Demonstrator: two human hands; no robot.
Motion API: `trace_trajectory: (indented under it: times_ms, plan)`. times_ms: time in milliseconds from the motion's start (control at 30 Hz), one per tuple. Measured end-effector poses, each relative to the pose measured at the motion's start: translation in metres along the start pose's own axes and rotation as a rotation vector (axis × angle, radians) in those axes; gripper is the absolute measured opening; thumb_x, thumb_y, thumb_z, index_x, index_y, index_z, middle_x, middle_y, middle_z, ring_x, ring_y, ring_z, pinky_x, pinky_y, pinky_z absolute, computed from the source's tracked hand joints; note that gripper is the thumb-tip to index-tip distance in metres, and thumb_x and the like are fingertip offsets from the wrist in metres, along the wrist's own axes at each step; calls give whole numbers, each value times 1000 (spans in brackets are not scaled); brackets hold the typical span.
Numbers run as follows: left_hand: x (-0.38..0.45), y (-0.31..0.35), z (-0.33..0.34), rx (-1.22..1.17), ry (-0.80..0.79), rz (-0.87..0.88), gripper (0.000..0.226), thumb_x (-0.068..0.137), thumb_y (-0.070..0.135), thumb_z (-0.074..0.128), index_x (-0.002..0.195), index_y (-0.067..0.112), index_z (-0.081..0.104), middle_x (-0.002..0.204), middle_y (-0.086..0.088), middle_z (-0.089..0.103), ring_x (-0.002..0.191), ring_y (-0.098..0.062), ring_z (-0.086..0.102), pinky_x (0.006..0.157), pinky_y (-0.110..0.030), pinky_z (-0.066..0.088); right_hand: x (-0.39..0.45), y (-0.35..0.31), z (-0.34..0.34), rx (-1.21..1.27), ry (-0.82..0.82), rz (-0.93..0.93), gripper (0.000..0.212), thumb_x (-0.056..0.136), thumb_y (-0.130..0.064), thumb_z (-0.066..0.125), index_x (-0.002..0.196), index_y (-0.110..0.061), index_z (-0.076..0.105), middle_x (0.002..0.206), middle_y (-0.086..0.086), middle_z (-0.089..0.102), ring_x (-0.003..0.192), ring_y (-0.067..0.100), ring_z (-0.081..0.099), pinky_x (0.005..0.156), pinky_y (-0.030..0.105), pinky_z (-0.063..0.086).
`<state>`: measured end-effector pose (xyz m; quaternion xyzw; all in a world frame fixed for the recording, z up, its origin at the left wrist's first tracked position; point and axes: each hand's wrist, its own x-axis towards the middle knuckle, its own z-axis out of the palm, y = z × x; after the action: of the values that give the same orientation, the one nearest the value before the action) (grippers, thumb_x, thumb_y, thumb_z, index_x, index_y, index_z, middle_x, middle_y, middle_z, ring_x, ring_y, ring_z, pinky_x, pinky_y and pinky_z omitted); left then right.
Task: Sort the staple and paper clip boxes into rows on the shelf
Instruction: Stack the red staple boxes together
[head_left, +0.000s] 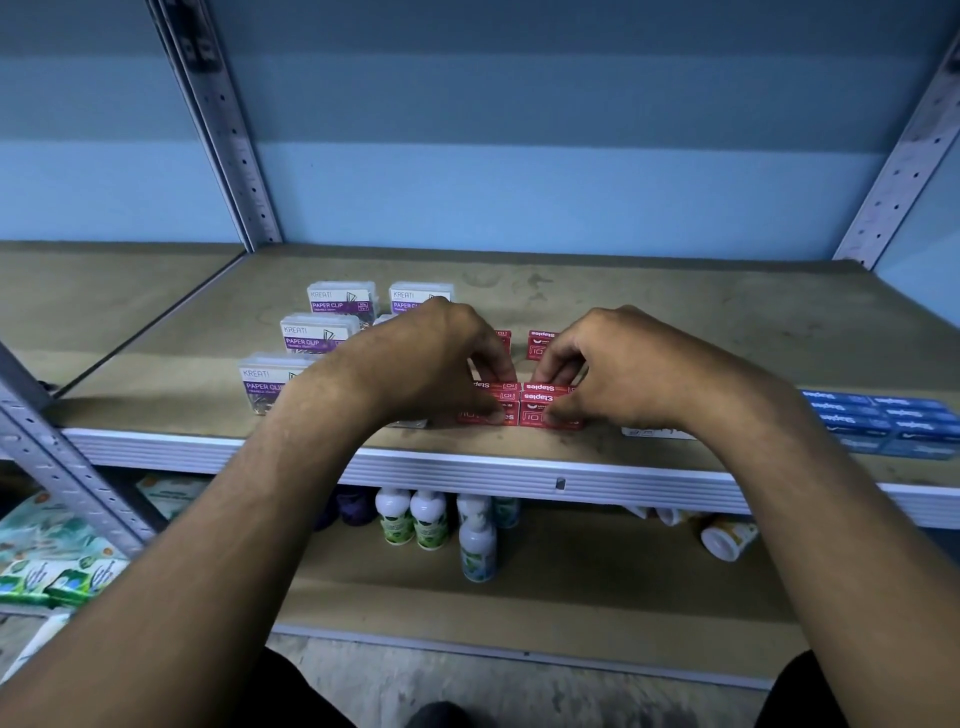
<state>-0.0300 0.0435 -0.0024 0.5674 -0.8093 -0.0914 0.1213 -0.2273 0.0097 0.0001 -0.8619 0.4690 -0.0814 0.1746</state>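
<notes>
Red staple boxes (540, 410) stand in two short columns near the shelf's (727, 322) front edge, with another red box (540, 345) further back. My left hand (431, 358) pinches the left front red stack (480, 415) between thumb and fingers. My right hand (618, 364) grips the right front red stack the same way. Clear paper clip boxes with purple labels (317, 335) line up in rows to the left, partly hidden by my left wrist. Blue staple boxes (883, 421) lie grouped at the right front edge.
A small white box (654, 432) peeks out under my right forearm. Grey perforated uprights (234, 156) frame the bay. The lower shelf holds white spray bottles (426, 519), a tipped bottle (727, 538) and green packets (57, 571) at left.
</notes>
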Motion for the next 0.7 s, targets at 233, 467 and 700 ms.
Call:
trace_trajectory:
  times_ms: [233, 467, 700]
  plan:
    - [2, 3, 2, 28, 14, 14, 29, 73, 35, 83, 100, 28, 76, 92, 13, 72, 79, -1, 60, 73, -20, 47, 0, -2, 1, -49, 23, -23, 29, 77, -28, 85, 104, -30, 78, 98, -14, 73, 88, 3, 66, 78, 24, 54]
    - [3, 4, 2, 59, 26, 22, 31, 73, 35, 83, 102, 27, 76, 95, 12, 73, 77, 1, 55, 70, -14, 39, -1, -4, 2, -70, 35, -4, 32, 76, -27, 86, 106, -30, 78, 101, -12, 73, 89, 5, 66, 79, 24, 53]
    - [1, 3, -4, -20, 70, 42, 42, 74, 44, 80, 112, 28, 72, 108, 14, 72, 98, 0, 63, 89, -23, 52, -4, -6, -12, -48, 33, -5, 35, 80, -35, 81, 113, -28, 75, 106, -14, 74, 95, 5, 68, 92, 31, 55]
